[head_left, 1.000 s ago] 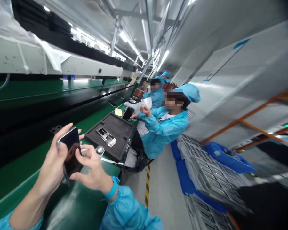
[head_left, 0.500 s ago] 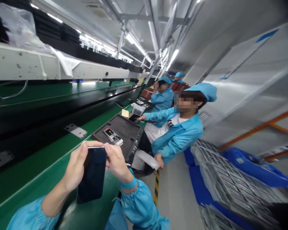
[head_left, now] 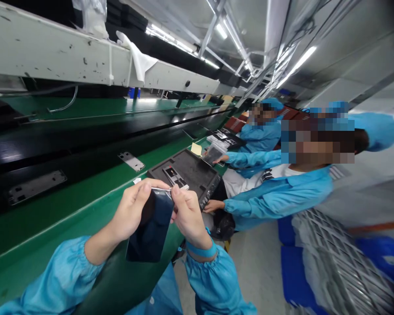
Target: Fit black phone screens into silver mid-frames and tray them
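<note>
Head view had both bare hands up front over the green bench (head_left: 95,210), sharing one dark phone-like panel (head_left: 151,232). Left hand (head_left: 129,212) had its thumb and fingers closed in a pinch on the top left corner, and the right hand (head_left: 188,214) did the same on the top right. So basically the whole top edge was pinned from both ends, no slack between fingertips and panel, while the long sides and bottom edge hung free below. The panel was tilted, its lower end over green bench surface (couldn't tell if that bottom edge touched down).

Room-wise, a wide strip of green ran off to the left of the left forearm. Ahead was the tighter direction: the black tray (head_left: 200,165) sat just past the knuckles, with a flat phone part (head_left: 174,177) lying inside its raised rim. Right side was tight too, as a co-worker's hand (head_left: 213,206) was at the tray's near edge. Further up the bench lay a pale metal plate (head_left: 131,161), well short of the tray's far corner, and a yellow pad (head_left: 196,149) just beyond the tray.
</note>
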A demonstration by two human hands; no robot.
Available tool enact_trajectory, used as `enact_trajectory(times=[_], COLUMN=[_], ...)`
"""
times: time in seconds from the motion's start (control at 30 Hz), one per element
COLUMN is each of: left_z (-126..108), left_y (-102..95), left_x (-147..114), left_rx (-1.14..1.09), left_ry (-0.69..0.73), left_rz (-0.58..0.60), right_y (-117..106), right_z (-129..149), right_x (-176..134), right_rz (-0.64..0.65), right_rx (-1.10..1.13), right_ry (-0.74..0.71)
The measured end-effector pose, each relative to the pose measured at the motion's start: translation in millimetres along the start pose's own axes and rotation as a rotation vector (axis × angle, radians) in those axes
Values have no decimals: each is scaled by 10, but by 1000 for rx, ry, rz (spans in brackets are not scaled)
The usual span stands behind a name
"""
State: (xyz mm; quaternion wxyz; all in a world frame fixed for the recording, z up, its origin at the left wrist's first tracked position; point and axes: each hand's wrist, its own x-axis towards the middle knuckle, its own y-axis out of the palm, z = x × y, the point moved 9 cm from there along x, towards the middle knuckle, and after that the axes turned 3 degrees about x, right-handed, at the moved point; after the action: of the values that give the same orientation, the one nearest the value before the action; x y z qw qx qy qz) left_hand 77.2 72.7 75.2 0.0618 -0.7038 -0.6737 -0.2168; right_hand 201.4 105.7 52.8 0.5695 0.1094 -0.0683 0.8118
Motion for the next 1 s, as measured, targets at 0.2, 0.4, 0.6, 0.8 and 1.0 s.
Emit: enact_trajectory(times=[0.2,0.4,0.6,0.8,1.0], left_z=[28,-23,19,-51,-74], left_y=[-407,-697,-606,-589,-712], left_x=[130,195,187,152,143], left_rx=[-350,-443,-575,-482,-428], left_ry=[-162,-139,-178,-68,-10], left_rz=[-309,-442,-384,-410,-510], right_y=[283,553,506,624,774], right_z=[85,-18,-146,-626,-643], right_x=[-249,-442,-471,-575,-478], right_rz=[272,594,511,354,354], right_rx=[-305,-224,-185,55,80], right_ry=[-125,-48,-51,64,148])
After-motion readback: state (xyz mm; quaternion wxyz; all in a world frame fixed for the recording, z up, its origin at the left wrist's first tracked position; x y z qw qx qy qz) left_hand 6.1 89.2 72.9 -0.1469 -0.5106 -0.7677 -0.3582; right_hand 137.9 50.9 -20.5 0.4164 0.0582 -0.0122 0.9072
